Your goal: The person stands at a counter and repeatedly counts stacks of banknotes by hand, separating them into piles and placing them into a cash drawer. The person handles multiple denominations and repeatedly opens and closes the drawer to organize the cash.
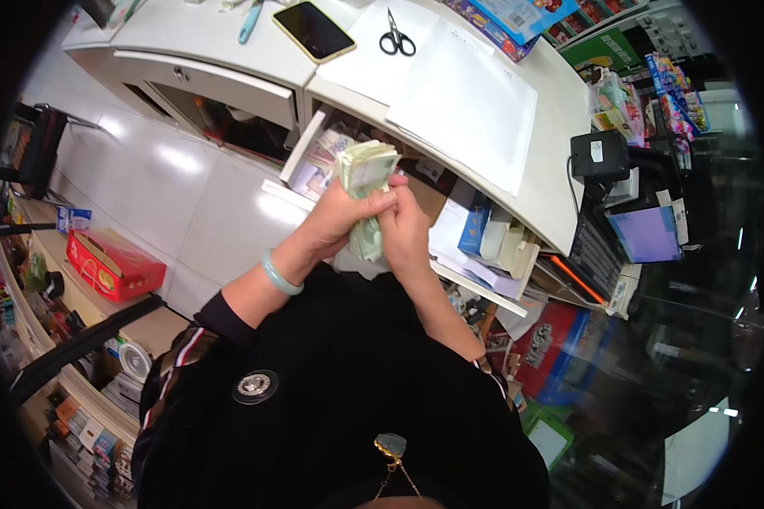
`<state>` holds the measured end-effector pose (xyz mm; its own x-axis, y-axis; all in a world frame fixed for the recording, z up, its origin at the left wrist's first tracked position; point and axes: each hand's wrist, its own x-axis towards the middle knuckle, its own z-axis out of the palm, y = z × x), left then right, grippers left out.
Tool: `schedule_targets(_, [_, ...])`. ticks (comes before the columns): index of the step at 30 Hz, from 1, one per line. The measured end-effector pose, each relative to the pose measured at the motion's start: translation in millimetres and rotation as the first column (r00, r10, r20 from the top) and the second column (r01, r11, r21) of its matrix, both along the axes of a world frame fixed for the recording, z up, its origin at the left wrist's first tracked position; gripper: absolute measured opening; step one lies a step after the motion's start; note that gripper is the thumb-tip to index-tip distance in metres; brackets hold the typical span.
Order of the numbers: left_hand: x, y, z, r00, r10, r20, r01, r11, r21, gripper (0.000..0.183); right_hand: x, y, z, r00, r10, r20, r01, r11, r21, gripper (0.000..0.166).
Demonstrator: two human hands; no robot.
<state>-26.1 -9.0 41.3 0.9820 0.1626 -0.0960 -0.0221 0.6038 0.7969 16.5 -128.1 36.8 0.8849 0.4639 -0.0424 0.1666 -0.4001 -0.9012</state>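
A thick bundle of greenish banknotes (pixel 367 167) is held upright between both hands, over an open drawer. My left hand (pixel 336 219), with a pale green bangle (pixel 279 273) at the wrist, grips its left side, the thumb laid across the front. My right hand (pixel 406 226) closes on the right side, its fingers meeting the left thumb. Behind the bundle, more banknotes (pixel 321 159) lie in the left part of the drawer (pixel 300 149). The drawer's right part holds papers and a blue box (pixel 474 224). The lower ends of the held notes show between the wrists.
On the white counter (pixel 557 184) lie paper sheets (pixel 477 102), black-handled scissors (pixel 396 39), a smartphone (pixel 313 30) and a blue-handled tool (pixel 250 24). A keyboard (pixel 595 254) and a black device (pixel 600 156) stand at the right. Shelves with a red carton (pixel 116 264) are at the left.
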Motion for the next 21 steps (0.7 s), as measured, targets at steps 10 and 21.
schedule_targets(10, [-43.2, 46.2, -24.5, 0.946, 0.271, -0.177, -0.321, 0.852, -0.413, 0.03, 5.6, 5.0, -18.8, 0.983, 0.181, 0.009, -0.166, 0.92, -0.356, 0.038])
schedule_targets(21, [-108.7, 62.5, -49.6, 0.807, 0.534, -0.252, -0.589, 0.758, -0.28, 0.033, 137.5, -2.5, -104.7, 0.918, 0.393, 0.049, -0.094, 0.336, -0.937, 0.059])
